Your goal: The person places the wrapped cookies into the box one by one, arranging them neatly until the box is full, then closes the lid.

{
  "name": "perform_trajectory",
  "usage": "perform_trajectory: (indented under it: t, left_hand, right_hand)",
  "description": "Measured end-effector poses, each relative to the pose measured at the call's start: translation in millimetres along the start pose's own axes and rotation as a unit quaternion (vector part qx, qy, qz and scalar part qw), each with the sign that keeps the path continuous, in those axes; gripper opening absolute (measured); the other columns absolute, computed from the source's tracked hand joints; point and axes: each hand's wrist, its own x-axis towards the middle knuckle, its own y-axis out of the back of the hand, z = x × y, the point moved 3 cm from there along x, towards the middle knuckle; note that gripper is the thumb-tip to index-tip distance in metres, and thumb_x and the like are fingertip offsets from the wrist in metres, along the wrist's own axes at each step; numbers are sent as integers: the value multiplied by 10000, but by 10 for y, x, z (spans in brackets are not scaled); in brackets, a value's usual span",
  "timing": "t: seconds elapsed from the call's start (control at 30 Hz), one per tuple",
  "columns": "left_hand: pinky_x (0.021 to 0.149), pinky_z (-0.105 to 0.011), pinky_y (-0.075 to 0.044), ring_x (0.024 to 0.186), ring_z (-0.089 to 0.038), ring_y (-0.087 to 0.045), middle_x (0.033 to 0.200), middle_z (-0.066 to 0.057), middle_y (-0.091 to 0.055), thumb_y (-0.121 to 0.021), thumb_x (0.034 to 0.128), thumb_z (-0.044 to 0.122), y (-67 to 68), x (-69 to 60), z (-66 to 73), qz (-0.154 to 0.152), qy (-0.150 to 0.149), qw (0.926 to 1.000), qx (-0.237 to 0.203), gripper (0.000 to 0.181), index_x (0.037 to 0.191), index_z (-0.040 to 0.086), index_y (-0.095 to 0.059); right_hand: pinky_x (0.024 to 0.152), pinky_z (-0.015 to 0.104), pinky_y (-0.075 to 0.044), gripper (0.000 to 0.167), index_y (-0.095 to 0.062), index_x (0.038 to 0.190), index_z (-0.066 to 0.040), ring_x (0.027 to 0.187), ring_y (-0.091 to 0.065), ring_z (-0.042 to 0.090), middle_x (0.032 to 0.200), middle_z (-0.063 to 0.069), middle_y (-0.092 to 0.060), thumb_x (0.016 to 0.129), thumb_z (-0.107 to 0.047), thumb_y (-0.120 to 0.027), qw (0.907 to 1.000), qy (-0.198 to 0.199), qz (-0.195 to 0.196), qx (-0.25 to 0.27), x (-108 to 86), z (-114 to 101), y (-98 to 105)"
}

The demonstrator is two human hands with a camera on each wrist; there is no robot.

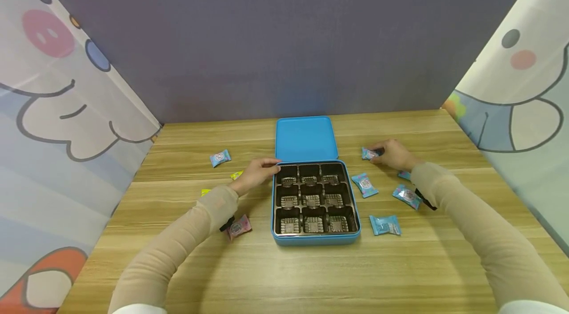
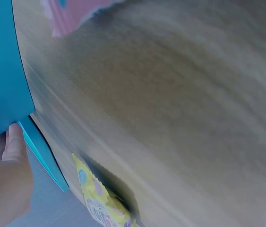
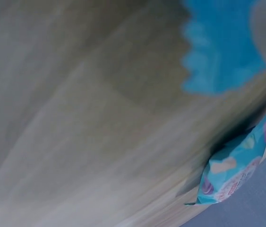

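A blue tin (image 1: 316,240) holds a dark tray of square compartments, its blue lid (image 1: 305,138) lying open behind it. My left hand (image 1: 255,174) touches the tin's back left corner, fingers extended; the left wrist view shows the same hand (image 2: 7,175) against the blue wall (image 2: 5,66). Over a blue wrapped candy (image 1: 368,153) right of the lid, my right hand (image 1: 395,155) has thumb and fingers around one end. In the right wrist view that candy (image 3: 232,170) lies on the table, a fingertip at its right; a firm hold is not visible.
Blue candies (image 1: 364,184) (image 1: 406,196) (image 1: 386,225) lie right of the tin, one partly under my right sleeve. Left are a blue candy (image 1: 220,157), a pink one (image 1: 240,227) by my wrist and yellow ones (image 1: 236,175). A grey wall (image 1: 289,47) stands behind the table.
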Motion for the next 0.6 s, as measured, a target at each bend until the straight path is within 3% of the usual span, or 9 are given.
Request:
perform_trajectory:
  t: [0.2,0.37,0.6]
  left_hand:
    - [941,-381,-454,1156,-241,-520,1269,-80,-555,-551,921,266,-2,9,-10,-6,-19,10000,75,357,1254,138,-569]
    - [948,-393,-453,1153,-246,-525,1259,-88,-562,-545,924,275,0,-7,0,-26,-52,9999,83,364,1260,138,-563]
    - [965,-442,-437,1169,-278,-509,1275,-119,-545,-536,931,265,-4,-15,3,-98,-55,9999,19,373,1278,128,-545]
  right_hand:
    - [924,509,-437,470,-570,1224,-13,1107,-521,369,1236,236,-549,824,-229,-689,9998,96,114,-152,-25,-31,-22]
    - [926,489,-444,516,-529,1260,-7,1042,-542,346,1255,225,-530,829,-246,-685,9996,-101,79,250,-55,-58,-21]
    - [986,549,-374,506,-557,1242,-43,1195,-438,402,1287,208,-512,818,-283,-694,9977,-176,234,619,-133,-128,40]
